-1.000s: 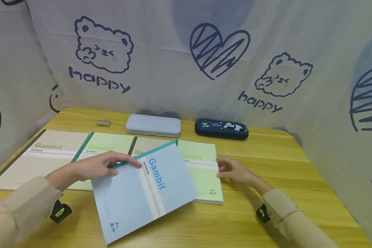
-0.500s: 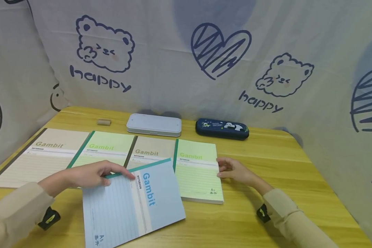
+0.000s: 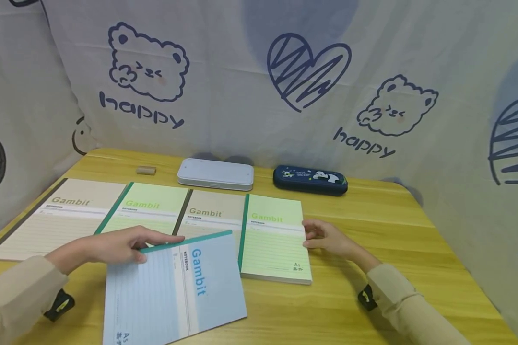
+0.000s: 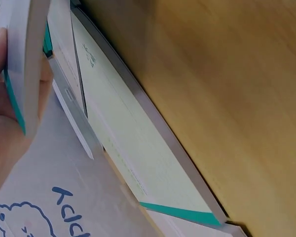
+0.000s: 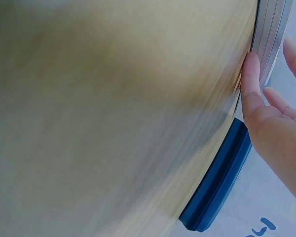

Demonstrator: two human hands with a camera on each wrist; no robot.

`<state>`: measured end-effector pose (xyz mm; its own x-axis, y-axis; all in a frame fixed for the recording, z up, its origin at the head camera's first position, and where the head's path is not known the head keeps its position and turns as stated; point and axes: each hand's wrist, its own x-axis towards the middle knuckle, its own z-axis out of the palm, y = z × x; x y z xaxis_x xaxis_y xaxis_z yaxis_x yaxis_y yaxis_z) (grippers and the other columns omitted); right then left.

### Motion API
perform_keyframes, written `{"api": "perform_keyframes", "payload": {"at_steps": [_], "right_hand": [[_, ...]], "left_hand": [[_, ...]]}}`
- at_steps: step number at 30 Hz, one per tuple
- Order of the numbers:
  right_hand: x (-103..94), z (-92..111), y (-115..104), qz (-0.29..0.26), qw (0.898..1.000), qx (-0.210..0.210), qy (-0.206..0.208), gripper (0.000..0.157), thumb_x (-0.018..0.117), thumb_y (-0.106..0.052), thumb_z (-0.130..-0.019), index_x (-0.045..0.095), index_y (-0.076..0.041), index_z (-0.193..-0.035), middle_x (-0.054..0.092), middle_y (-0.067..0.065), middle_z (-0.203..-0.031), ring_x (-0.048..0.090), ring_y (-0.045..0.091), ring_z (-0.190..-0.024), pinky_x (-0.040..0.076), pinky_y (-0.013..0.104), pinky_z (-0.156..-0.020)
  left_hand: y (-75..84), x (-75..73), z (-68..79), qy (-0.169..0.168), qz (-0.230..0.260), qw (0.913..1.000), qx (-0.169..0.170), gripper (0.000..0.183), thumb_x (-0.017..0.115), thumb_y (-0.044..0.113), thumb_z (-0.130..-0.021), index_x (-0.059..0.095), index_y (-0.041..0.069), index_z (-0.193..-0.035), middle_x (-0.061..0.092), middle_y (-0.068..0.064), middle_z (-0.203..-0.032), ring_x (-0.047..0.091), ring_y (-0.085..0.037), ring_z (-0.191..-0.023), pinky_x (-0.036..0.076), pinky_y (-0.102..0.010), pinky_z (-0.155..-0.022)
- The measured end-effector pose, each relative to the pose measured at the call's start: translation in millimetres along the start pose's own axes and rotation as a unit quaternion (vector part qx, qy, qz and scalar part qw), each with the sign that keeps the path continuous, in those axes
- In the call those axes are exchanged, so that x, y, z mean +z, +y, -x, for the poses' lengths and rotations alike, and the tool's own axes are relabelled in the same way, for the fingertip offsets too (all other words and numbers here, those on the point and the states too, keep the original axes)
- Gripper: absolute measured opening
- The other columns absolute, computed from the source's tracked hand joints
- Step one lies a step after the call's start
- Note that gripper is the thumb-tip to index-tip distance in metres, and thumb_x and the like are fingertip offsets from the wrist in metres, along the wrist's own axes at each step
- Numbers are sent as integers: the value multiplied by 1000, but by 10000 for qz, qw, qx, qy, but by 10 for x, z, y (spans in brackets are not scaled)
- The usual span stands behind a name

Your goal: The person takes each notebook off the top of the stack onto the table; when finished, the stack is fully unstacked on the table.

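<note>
My left hand (image 3: 116,245) grips a blue Gambit notebook (image 3: 179,292) by its teal spine, thumb on the cover. In the left wrist view this notebook (image 4: 25,64) is seen edge-on, held above the others. It lies tilted toward me in the head view, overlapping part of a middle beige notebook (image 3: 211,211). At the row's right end is a light green notebook (image 3: 276,244). My right hand (image 3: 331,239) touches its right edge, fingers loosely bent; in the right wrist view the thumb of that hand (image 5: 276,123) is against the page edges.
Farther left in the row are another green notebook (image 3: 151,203) and a beige one (image 3: 75,215). Behind them on the wooden table (image 3: 371,230) are a brown eraser-sized block (image 3: 146,170), a white case (image 3: 216,173) and a navy panda case (image 3: 310,180). Patterned cloth hangs behind.
My left hand has moved the blue notebook left and toward me, uncovering the right green notebook and more of the beige one. The right hand has stayed at the green notebook's edge.
</note>
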<state>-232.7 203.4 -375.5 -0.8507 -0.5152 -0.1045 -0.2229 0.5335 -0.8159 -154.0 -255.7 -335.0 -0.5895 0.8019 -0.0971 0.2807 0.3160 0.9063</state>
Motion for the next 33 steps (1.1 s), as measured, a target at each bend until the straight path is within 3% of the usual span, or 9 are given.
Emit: {"api": "perform_keyframes", "payload": {"at_steps": [7,15,18,25,33], "right_hand": [[1,11,-8,-2,10000,14,43,56,64,-7,-82,36,14,-126,50,26,-116,52,30,-97,43,35,-82],[-1,7,6,-20,10000,-22,22,56,63,-9,-82,36,14,-126,49,26,-116,52,30,-98,42,35,-83],[-2,5,11,-28,10000,-52,5,57,64,-9,-82,36,15,-126,49,26,-116,52,30,-97,43,35,-82],[-2,7,7,-27,10000,-61,-12,57,64,-9,-82,36,15,-126,49,27,-116,52,31,-98,42,36,-83],[-8,3,22,5,9999,-127,-63,57,63,-10,-83,35,15,-126,49,28,-117,52,32,-98,42,36,-83]], "left_hand": [[-79,-83,101,200,-39,9995,-245,54,50,-13,-76,51,6,-127,55,-11,-120,59,-21,-85,47,-31,-67],[-182,-200,331,86,245,9995,-199,52,50,-14,-75,51,1,-125,58,-2,-117,59,-21,-84,49,-31,-67],[-210,-219,410,184,236,9991,-297,51,49,-16,-75,52,0,-124,58,-5,-116,59,-21,-84,49,-31,-66],[-282,-256,541,778,-842,9921,-514,48,52,-18,-72,60,3,-115,60,-9,-111,56,-11,-83,45,-24,-66],[-426,-320,722,758,-1210,9897,49,54,53,-20,-67,63,7,-112,63,5,-103,52,-11,-72,39,-21,-55]]}}
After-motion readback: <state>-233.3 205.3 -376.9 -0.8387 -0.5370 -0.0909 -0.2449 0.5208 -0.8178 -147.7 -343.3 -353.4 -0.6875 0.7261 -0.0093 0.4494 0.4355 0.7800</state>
